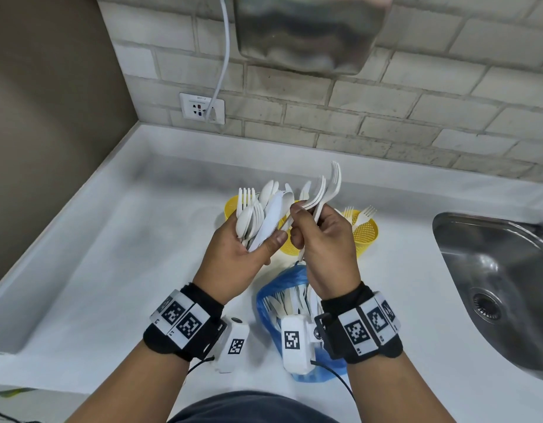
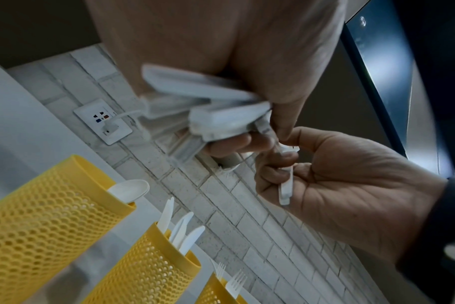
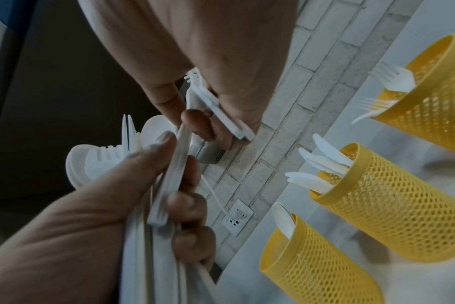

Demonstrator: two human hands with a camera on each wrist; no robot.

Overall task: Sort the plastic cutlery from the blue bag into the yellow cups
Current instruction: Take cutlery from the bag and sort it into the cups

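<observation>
My left hand (image 1: 238, 259) grips a fanned bundle of white plastic cutlery (image 1: 258, 215), a mix of spoons, forks and a serrated knife. My right hand (image 1: 323, 239), touching it on the right, pinches a few white forks (image 1: 323, 190) with tines up. Behind the hands stand three yellow mesh cups: one with spoons (image 2: 39, 216), one with knives (image 2: 143, 267), one with forks (image 1: 364, 233). The blue bag (image 1: 279, 288) lies open on the counter under my right wrist, with more cutlery inside. From the right wrist view, the fork handles (image 3: 221, 115) sit between thumb and fingers.
A steel sink (image 1: 493, 285) is sunk into the counter at the right. On the brick wall are a socket (image 1: 202, 108) with a white cable and a metal box (image 1: 309, 32) overhead. A raised white ledge (image 1: 65, 254) runs along the left.
</observation>
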